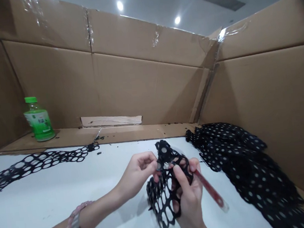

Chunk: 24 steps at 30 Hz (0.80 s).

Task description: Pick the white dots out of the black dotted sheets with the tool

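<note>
Over the white tabletop (116, 190), a black mesh strip with large holes (163, 200) hangs between my two hands. My right hand (189, 193) is closed around the strip, its thumb pressing on the sheet. A slim tool with a red handle (210, 189) sticks out of that same hand towards the lower right; its working end is hidden among the fingers and mesh. With thumb and forefinger pinched together, my left hand (144, 167) grips the strip's left edge beside a small round piece. The strip's upper end (163, 149) is bunched and still has filled spots.
Another opened-out black mesh strip (48, 159) lies at the left. A heap of black dotted sheets (244, 162) fills the right side. A green-capped bottle (40, 120) stands at the back left. Cardboard walls (148, 81) enclose the table; small black scraps (99, 137) lie along the back.
</note>
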Tool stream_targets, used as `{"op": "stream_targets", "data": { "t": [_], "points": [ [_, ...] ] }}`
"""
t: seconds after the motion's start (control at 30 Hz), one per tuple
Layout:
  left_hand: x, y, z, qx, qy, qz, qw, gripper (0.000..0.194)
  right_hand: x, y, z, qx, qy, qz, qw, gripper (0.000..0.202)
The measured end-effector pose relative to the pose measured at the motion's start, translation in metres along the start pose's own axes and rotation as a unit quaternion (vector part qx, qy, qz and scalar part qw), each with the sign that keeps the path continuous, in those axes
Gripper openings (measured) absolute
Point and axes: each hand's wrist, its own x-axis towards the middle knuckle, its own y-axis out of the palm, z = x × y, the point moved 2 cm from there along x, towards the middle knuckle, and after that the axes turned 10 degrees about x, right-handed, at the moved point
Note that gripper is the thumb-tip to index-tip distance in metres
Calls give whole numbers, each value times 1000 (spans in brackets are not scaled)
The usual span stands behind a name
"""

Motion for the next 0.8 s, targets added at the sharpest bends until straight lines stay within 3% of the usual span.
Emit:
{"op": "stream_targets", "data": {
  "t": [0.07,0.13,0.17,0.23,0.3,0.37,0.53,0.6,0.67,0.8],
  "points": [
    [6,-15,3,26,8,-58,998,25,6,-8,12,57,28,-75,995,39],
    [17,-34,8,54,20,-117,991,24,11,-18,29,79,10,-136,988,41],
    [24,-42,12,69,24,-131,989,24,12,-22,37,85,-2,-150,985,39],
    [43,-48,23,111,30,-123,986,24,14,-29,50,89,16,-115,989,39],
    [64,-40,39,166,36,-84,982,22,14,-32,56,85,40,-73,993,38],
    [85,-20,56,215,45,-32,975,19,12,-32,57,76,62,-53,994,39],
    [119,34,83,255,64,74,962,31,6,-33,51,81,129,-103,983,42],
    [122,39,80,243,71,75,964,30,6,-36,50,75,150,-135,977,46],
    [120,34,69,217,77,51,972,26,10,-36,51,62,153,-134,977,48],
    [103,7,20,137,99,33,985,72,30,-14,59,68,99,-42,992,47]
  ]
}}
